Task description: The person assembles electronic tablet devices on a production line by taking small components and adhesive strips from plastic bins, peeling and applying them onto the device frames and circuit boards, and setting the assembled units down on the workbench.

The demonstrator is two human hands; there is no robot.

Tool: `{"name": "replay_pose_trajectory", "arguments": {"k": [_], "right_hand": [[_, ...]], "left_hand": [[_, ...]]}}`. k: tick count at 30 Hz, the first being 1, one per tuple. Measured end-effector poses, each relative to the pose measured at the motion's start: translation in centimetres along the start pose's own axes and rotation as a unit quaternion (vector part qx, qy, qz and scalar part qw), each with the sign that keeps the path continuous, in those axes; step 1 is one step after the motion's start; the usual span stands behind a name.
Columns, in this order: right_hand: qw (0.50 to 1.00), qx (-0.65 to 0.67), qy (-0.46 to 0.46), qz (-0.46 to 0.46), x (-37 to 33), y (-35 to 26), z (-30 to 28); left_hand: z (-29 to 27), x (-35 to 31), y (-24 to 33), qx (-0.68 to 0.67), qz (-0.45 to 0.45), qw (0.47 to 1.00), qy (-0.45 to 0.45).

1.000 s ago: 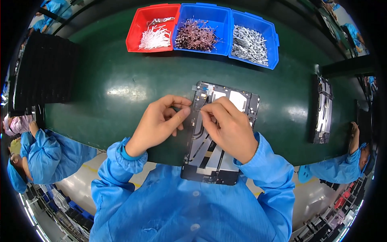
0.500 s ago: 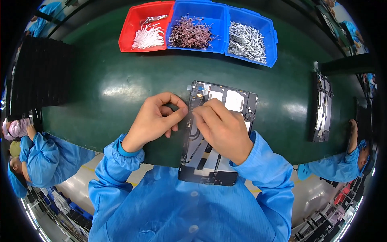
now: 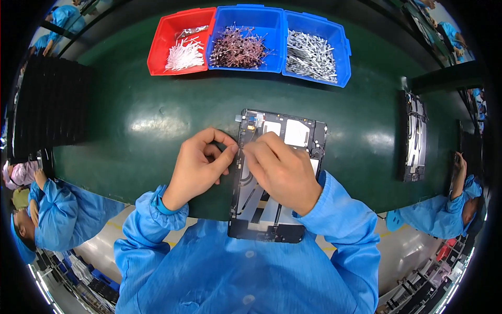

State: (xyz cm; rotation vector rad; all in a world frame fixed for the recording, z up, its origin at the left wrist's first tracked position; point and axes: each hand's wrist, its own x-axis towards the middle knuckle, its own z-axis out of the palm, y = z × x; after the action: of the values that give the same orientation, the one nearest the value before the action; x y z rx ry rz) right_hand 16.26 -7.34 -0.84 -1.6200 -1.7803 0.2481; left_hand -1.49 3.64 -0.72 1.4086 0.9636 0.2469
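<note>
An opened tablet [image 3: 266, 232], black with its inner boards and pale panels bare, lies in front of me and reaches over the table's near edge. My left hand [image 3: 201, 165] is at its left edge, thumb and forefinger pinched together. Over the upper left part of the tablet, my right hand [image 3: 285, 170] is also pinched, its fingertips close to the left ones. Whatever sits between the fingertips is too small to make out. A short clear tab [image 3: 238, 118] sticks out at the tablet's upper left corner.
At the back stand a red bin [image 3: 157, 57] of white strips, a blue bin [image 3: 272, 23] of thin brownish cables and another blue bin [image 3: 342, 57] of silvery strips. A black stack [image 3: 49, 104] rises at left; more opened tablets [image 3: 414, 138] lie at right. Co-workers sit both sides.
The whole view has shifted slightly, bins and tablet appearing a little further left. Both hands keep their pinch at the tablet's left edge, with hardly any movement against it.
</note>
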Motion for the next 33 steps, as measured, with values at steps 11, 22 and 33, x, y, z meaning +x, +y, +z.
{"name": "replay_pose_trajectory", "arguments": {"k": [11, 22, 33], "right_hand": [[1.000, 0.010, 0.020, -0.012, -0.1, 0.1, 0.1], [1.000, -0.002, 0.013, -0.018, -0.3, 0.0, 0.3], [0.996, -0.084, 0.000, -0.007, -2.2, 1.1, -0.6]], "left_hand": [[-0.3, 0.7, 0.4, -0.044, 0.001, 0.999, -0.022], [-1.9, 1.8, 1.9, -0.001, -0.061, 0.993, -0.101], [0.8, 2.9, 1.0, -0.029, 0.036, 0.995, -0.091]]}}
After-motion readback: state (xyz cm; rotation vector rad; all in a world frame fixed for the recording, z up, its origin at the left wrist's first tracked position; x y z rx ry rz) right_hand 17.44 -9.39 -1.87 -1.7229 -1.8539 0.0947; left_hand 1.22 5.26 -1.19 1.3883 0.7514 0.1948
